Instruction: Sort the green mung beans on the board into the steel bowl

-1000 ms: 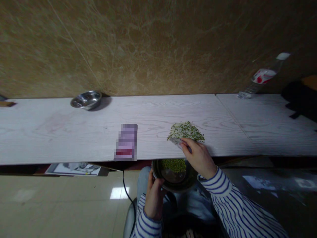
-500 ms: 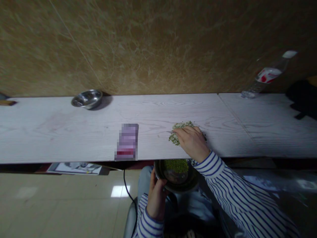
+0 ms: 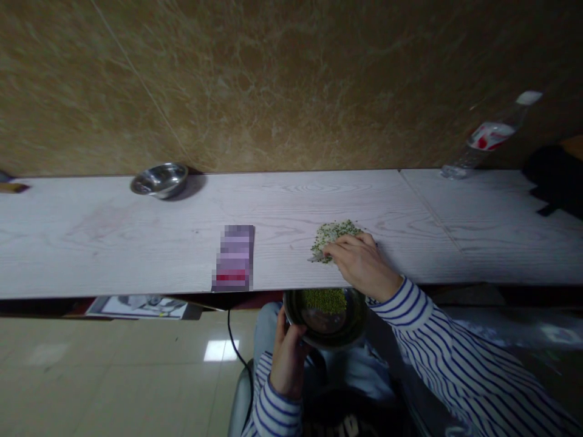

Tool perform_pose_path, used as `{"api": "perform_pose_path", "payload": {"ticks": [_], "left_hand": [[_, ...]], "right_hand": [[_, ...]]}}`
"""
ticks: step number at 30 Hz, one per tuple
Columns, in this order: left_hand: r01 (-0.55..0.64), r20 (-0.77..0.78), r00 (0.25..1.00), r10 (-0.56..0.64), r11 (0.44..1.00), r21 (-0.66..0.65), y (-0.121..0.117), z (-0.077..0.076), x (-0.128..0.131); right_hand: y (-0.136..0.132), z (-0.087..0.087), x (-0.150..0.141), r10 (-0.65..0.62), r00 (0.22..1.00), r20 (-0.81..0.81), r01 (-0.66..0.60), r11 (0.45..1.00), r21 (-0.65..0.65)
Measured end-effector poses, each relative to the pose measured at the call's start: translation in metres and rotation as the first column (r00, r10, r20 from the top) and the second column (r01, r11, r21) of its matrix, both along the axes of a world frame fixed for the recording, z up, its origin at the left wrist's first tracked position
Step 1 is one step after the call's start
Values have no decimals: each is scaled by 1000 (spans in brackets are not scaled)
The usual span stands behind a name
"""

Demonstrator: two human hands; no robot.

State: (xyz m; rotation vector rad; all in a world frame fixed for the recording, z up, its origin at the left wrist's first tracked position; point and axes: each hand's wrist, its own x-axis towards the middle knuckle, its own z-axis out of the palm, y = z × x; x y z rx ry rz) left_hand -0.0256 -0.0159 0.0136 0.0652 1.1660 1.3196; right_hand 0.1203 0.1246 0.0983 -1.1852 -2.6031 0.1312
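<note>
A pile of small green beans [image 3: 330, 233] lies on the pale wooden table [image 3: 136, 243] near its front edge. My right hand [image 3: 359, 261] rests on the pile's right side, fingers curled around a thin flat grey scraper whose tip shows at the pile's near left. Below the table edge, my left hand [image 3: 286, 355] grips the rim of a metal bowl [image 3: 325, 315] holding green beans, kept just under the edge in front of the pile.
An empty steel bowl [image 3: 159, 180] sits at the back left by the marble wall. A blurred-out flat rectangular object [image 3: 234, 258] lies left of the pile. A plastic water bottle [image 3: 489, 136] and a dark object [image 3: 553, 182] stand at the right.
My right hand went from the table's front edge up onto the bean pile, then drew back toward the edge, dragging beans with it. The bowl stayed under the edge.
</note>
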Motion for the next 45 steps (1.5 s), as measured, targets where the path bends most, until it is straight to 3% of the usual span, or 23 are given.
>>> {"api": "perform_pose_path", "payload": {"ticks": [4, 11, 16, 32, 39, 45], "left_hand": [[-7, 7, 1000, 7, 1000, -1, -1, 0, 1], [-13, -1, 1000, 13, 1000, -9, -2, -1, 2], [-33, -11, 999, 33, 999, -20, -1, 0, 0], [-2, 16, 1000, 2, 1000, 25, -1, 8, -1], [-1, 6, 1000, 1, 999, 47, -3, 7, 2], [-9, 19, 1000, 8, 999, 35, -4, 5, 1]], "right_hand": [[-1, 1, 7, 7, 1000, -19, -7, 1000, -6], [11, -5, -12, -148, 987, 66, 139, 983, 119], [10, -5, -16, -127, 986, 111, 115, 988, 105], [-5, 0, 11, 40, 998, 40, -41, 998, 41], [-16, 1, 25, -33, 999, -5, 34, 996, 78], [-30, -7, 19, -42, 999, -10, 42, 996, 77]]}}
